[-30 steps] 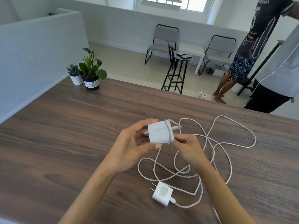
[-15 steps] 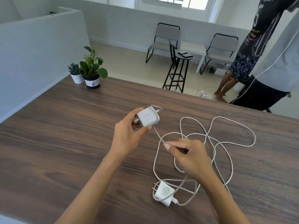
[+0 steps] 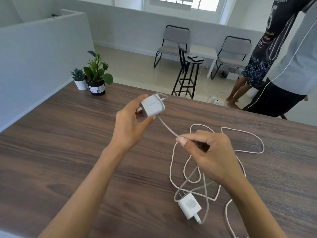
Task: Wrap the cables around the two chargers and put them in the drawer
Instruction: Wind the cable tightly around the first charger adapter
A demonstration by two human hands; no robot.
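Left hand: you grip the first charger between thumb and fingers, raised above the surface, prongs turned toward your palm.
Right hand: your thumb and fingers pinch the cable a short way down from the charger.
Key relation: the pinched cable runs taut and straight from the charger's near edge, down and right to your right fingertips; the charger lies up and left of that hand.
Wrap so far: one turn of cable appears to cross the charger body; its plug end loops out at the top.
Slack: the remaining cable lies in loose loops on the surface, right of and beneath your right hand.
Second charger: flat on the surface, near your right forearm, prongs pointing up-left, cable plugged in, not yet wrapped; cable loops cross just beside it.
Nearer hand: your right is closer to the second charger.
Next move, judged: carry the taut length round the held charger's body.
Risk, judged: dragging slack may tug the second charger.
Containers: no drawer is in view; two potted plants stand at the far left edge.
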